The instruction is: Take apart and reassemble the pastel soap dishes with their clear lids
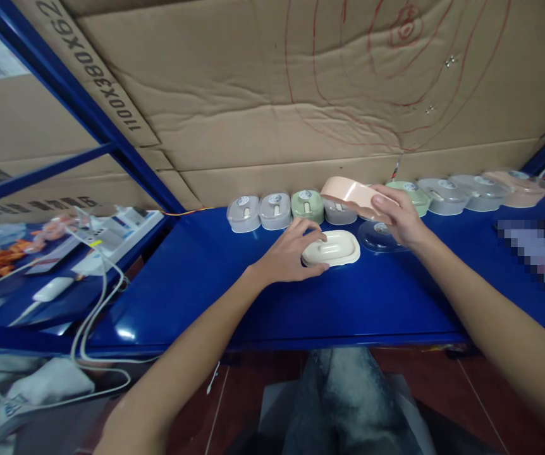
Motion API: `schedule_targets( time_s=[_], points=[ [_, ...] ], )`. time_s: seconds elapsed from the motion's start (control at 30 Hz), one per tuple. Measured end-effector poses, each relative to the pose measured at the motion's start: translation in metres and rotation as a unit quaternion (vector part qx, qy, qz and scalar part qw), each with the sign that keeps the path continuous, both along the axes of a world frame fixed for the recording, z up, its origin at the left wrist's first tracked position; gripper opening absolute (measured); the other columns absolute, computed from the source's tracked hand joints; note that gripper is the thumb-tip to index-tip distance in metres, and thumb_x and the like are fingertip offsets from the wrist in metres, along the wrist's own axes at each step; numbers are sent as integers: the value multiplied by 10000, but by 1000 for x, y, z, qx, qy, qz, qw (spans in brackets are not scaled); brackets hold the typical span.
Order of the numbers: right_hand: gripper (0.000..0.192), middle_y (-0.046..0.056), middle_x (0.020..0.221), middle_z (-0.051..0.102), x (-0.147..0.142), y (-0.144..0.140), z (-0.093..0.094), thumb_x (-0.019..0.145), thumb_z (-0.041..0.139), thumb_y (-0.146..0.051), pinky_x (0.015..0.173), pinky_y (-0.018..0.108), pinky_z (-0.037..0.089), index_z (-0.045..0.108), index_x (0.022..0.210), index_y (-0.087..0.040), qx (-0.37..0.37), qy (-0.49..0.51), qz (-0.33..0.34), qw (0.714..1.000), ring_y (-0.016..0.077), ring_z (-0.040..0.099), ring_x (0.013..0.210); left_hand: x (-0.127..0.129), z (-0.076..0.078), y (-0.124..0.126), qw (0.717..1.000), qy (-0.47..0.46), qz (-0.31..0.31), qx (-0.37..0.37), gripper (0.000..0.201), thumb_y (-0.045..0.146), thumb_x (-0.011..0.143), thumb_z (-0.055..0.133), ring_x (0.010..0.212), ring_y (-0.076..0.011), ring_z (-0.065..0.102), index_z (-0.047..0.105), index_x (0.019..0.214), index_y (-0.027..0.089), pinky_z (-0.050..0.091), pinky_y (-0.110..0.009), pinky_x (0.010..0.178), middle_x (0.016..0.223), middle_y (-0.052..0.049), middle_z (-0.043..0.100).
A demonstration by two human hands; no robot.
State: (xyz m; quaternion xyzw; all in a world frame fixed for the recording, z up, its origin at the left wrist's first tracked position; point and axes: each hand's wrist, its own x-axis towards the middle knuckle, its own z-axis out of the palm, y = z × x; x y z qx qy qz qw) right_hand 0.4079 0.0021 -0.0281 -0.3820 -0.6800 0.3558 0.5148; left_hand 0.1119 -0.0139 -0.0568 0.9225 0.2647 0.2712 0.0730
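My left hand [296, 253] is closed round the left end of a cream oval plastic dish [336, 248], thumb at its near edge and fingers at the far side. The dish rests on the blue shelf, with a raised oval ridge showing on top. Above and behind it, my right hand [398, 215] grips a peach plastic box [348, 193] by its right end, held tilted in the air. Below the right hand a clear lid [377, 237] with a round sticker lies on the shelf, partly covered by that hand.
Lidded boxes in grey [244, 213], green [307, 207] and peach [521, 189] stand in a row along the cardboard wall [229, 82]. A blurred-out object [538, 253] lies at right. White cables [97, 316] and a cluttered shelf are at left. The blue shelf [301, 316] ends before my knees.
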Motion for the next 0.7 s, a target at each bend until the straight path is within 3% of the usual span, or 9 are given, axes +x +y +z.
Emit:
schedule_targets(
  time_s=[0.13,0.3,0.43,0.53,0.7],
  points=[
    [512,44,914,734,3,-7,9,855,767,-742,709,372,510,791,1020,-257,-46,-45,138,988,254,677,831,1,-9,4,999,28,-2,15,476,448,945,810,1374,-372,523,659,1339,228,479,-603,1203,1421,-156,592],
    [506,66,1202,787,-1,-18,22,913,768,-647,795,338,549,796,1223,-248,-65,-175,298,936,275,728,1049,-7,-17,15,998,49,16,21,463,376,985,767,1264,-354,537,634,1399,217,531,-574,1105,1370,-155,611],
    [481,51,1324,784,-8,-24,23,892,827,-548,1006,384,567,789,1280,-267,-52,-233,315,919,306,713,1247,-14,-21,21,998,64,6,23,448,254,1045,655,1271,-343,532,591,1487,223,534,-552,1085,1406,-169,602],
    [515,38,1341,787,-11,-26,21,854,866,-516,1120,423,531,778,1308,-286,-38,-259,313,913,310,707,1291,-15,-21,23,998,56,7,17,417,361,1107,606,1324,-346,527,599,1506,238,512,-567,1142,1437,-167,597],
    [558,48,1349,773,-13,-30,20,804,897,-543,1174,465,491,760,1286,-297,13,-295,281,913,315,701,1285,-13,-21,25,999,39,34,-10,446,472,1181,423,1352,-327,538,657,1470,226,483,-550,1197,1400,-152,625]
  ],
)
